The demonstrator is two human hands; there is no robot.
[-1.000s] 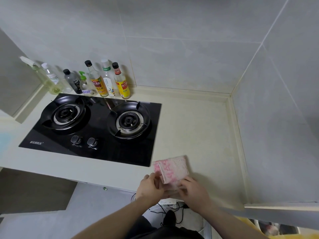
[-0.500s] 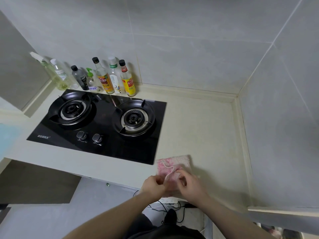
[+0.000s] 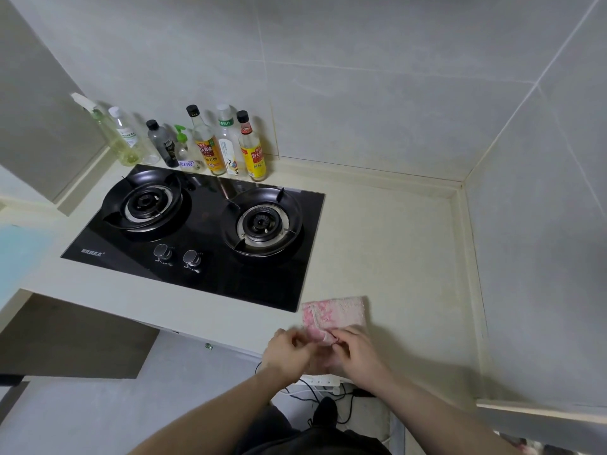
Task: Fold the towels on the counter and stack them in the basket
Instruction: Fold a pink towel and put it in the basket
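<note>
Here the folding step is in hand: both hands work the near edge of a small pink towel [image 3: 338, 312] that lies on the cream counter [image 3: 394, 257], just right of the hob's front corner. Going left to right, the left hand [image 3: 289, 351] has its fingers curled in toward the towel's near-left corner; motion blur hides whether it actually pinches cloth, so I cannot tell its grip. Beside it, almost touching, the right hand [image 3: 356, 351] pinches the towel's near edge between thumb and fingertips. The towel already looks folded down to a compact rectangle, with a seam running down its left part, so I judge the fold is near its end. The next move probably calls for squaring that last flap, then lifting the whole bundle without letting the layers slip. No basket shows in this view, so carrying the towel there would mean turning away from the counter.

Around it, again from the left: a pale blue sheet [image 3: 19, 254] at the frame edge, a row of bottles [image 3: 210, 146] against the tiled wall, and the black gas hob [image 3: 203, 238] with two burners and two knobs. The hob sits close to the towel's left edge, so the cloth wants keeping off the glass. To the right the counter runs bare to the wall corner. Below the counter edge, cables and a power strip [image 3: 320, 382] lie on the floor.
</note>
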